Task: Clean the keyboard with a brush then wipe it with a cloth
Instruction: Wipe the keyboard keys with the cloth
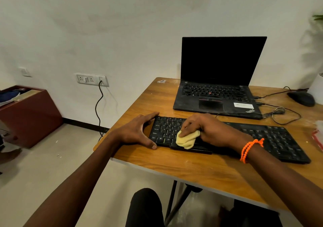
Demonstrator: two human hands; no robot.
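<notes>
The bench (183,163) has a warm wood-grain top with a slight sheen, dusted with pale specks. The keyboard (272,139) is matt black plastic. The cloth (186,140) looks soft, fuzzy, pale yellow. The laptop (216,94) is dull black, smudged and dusty, its screen glossy dark. The bracelet (250,148) is bright orange beads. The wall (122,34) is matt, scuffed paint.

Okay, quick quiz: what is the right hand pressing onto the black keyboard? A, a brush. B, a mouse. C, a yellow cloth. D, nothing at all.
C: the right hand presses a bunched yellow cloth onto the keys of the keyboard, while the left hand steadies its left end.
</notes>
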